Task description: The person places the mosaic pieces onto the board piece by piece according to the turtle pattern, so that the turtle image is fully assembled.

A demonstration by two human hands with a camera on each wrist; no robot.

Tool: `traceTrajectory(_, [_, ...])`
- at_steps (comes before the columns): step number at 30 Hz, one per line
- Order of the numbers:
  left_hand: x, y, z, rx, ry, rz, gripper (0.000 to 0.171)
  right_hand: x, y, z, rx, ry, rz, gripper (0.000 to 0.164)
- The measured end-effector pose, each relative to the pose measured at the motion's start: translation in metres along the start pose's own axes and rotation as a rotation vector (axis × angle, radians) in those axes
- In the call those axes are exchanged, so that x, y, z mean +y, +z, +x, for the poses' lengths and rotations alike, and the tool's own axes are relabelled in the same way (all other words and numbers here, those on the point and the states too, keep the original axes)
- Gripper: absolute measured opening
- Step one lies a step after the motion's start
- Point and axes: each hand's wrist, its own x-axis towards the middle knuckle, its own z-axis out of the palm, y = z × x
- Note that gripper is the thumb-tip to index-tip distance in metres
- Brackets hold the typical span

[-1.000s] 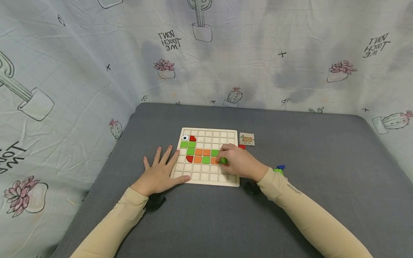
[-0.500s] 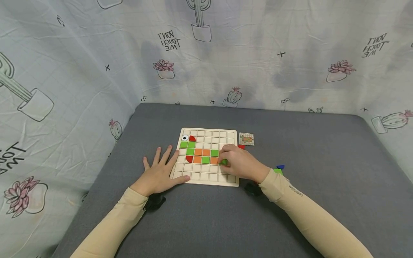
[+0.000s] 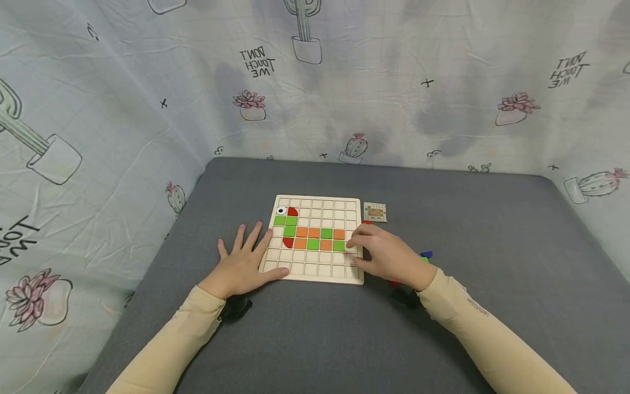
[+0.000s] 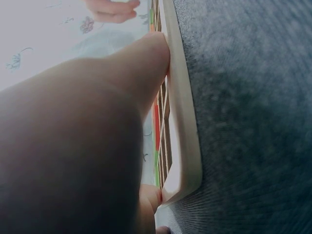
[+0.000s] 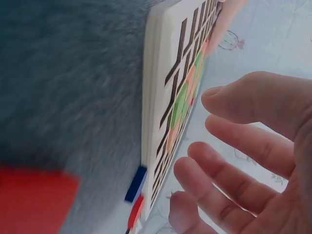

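A pale wooden grid board [image 3: 305, 268] lies on the grey table. Green and orange square tiles fill two rows across its middle, ending at an orange tile [image 3: 338, 234] and a green tile [image 3: 338, 245] on the right. An eye tile [image 3: 281, 210] and a rounded red tile [image 3: 292, 211] sit upper left; another rounded red tile [image 3: 288, 242] is lower down. My left hand [image 3: 240, 268] is spread at the board's left side, thumb on its front corner. Over the right edge hovers my right hand [image 3: 386, 254], fingers loosely bent; the right wrist view shows nothing between thumb and fingers.
A small patterned card [image 3: 375, 212] lies beyond the board's right edge, a red piece [image 3: 367, 222] just below it. Partly behind the right hand are a blue piece [image 3: 426, 254] and a green piece [image 3: 425, 259]. A printed curtain [image 3: 394, 82] hangs behind the table.
My right hand has let go of the green tile and moved right. That tile now lies flat in the grid, and the orange tile above it is uncovered. My left hand stays put.
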Motion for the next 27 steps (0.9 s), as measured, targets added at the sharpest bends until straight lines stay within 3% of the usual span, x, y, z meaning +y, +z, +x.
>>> traceTrajectory(11, [-0.001, 0.001, 0.001, -0.005, 0.000, 0.002, 0.110, 0.016, -0.020, -0.034, -0.011, 0.138, -0.021, 0.031])
traceTrajectory(27, [0.000, -0.001, 0.000, 0.000, 0.007, 0.002, 0.110, 0.036, -0.043, -0.083, -0.052, 0.186, -0.045, 0.042])
